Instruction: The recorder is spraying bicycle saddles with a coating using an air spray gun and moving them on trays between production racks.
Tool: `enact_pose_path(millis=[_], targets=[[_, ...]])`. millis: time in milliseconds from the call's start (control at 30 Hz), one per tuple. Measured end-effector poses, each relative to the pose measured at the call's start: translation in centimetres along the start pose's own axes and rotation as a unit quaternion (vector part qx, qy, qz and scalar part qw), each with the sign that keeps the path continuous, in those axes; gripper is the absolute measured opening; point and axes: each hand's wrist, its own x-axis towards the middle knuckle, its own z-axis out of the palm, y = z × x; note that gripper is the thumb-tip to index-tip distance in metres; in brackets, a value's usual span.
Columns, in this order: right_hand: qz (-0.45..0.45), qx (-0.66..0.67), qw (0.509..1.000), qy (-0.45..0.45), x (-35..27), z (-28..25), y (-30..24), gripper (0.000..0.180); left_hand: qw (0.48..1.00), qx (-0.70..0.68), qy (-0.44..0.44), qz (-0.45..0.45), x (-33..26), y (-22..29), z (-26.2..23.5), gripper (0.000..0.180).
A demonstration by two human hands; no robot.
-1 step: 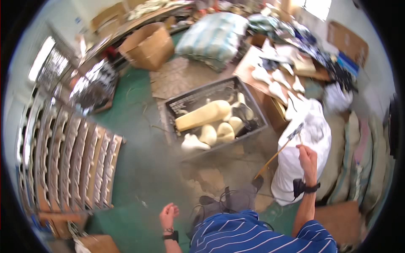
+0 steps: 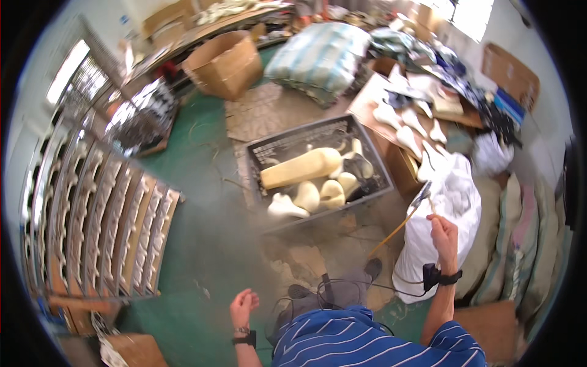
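My right hand (image 2: 444, 237), black strap at the wrist, is raised in front of a white sack (image 2: 408, 263). Its fingers are closed round a short, thin, pale stick (image 2: 431, 206). Close by, a long yellowish stick (image 2: 391, 236) slants down toward my shoe, with a dark grey piece (image 2: 422, 193) at its upper end. How the two join is too blurred to tell. My left hand (image 2: 244, 306) hangs low at my left side, fingers loosely bent and apart, holding nothing. Ahead of me, a grey plastic crate (image 2: 320, 215) holds several cream-coloured shaped pieces (image 2: 304, 168).
At left stands a slatted rack (image 2: 131, 235) lined with small pieces. Beyond the crate are an open cardboard box (image 2: 223, 64) and a striped stuffed sack (image 2: 318, 58). White shaped pieces (image 2: 408, 140) lie on cardboard at right, above several stuffed sacks (image 2: 502, 238). A black cable crosses my legs.
The view has shifted slightly, so the room's things sit a little lower and farther right. My left hand is slightly higher; my right hand keeps its grip.
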Motion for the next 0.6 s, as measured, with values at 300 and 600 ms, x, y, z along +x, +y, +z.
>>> enact_pose_path(millis=[300,600], targets=[[-0.055,0.024,0.929,-0.366,-12.6,28.6,-14.3,0.023,0.923,-0.315,-0.221,-0.003,6.5,11.5,-5.7,0.057],[-0.208,-0.067,0.719,-0.660,-18.3,51.2,-18.6,0.024,0.754,-0.653,-0.012,-0.071,15.9,13.7,-21.1,0.044]])
